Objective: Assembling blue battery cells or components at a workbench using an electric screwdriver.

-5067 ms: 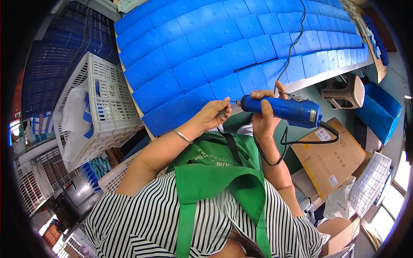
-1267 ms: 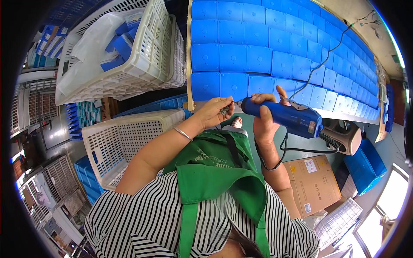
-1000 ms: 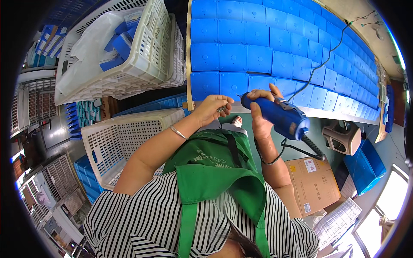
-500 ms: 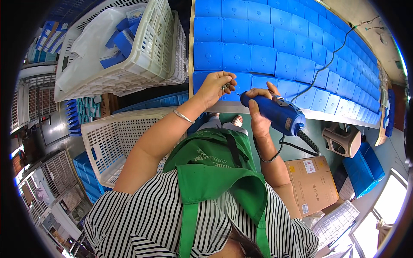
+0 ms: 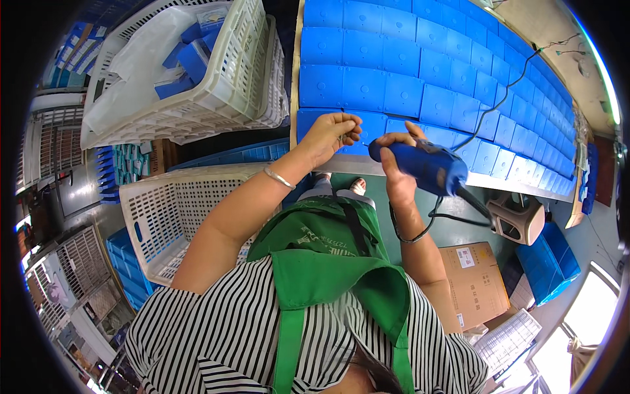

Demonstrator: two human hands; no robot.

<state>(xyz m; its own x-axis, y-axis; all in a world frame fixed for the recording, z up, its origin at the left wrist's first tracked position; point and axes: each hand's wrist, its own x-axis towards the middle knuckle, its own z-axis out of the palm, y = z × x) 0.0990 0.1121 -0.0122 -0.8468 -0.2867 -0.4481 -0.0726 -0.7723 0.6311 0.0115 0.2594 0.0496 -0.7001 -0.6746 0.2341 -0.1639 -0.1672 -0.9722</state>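
My right hand grips a blue corded electric screwdriver, its nose pointing left toward my other hand. The thumb lies along the near side of its body, and a black cord leaves the rear end. My left hand is closed, fingers curled in, over the near edge of the blue boxes. Small metal pieces like screws showed between its fingers half a second ago; now the fingers mostly hide them. Beneath both hands, flat blue boxes with a round mark on each lie in close rows on the table.
A white crate with blue pieces in a plastic liner stands at far left. Below it is another white crate. A cable crosses the boxes. On the right are a beige stool, a cardboard box and a blue bin.
The left fingers have curled further over the small metal pieces. The screwdriver has tilted slightly, its rear end lower, with some blur. The view has shifted a little.
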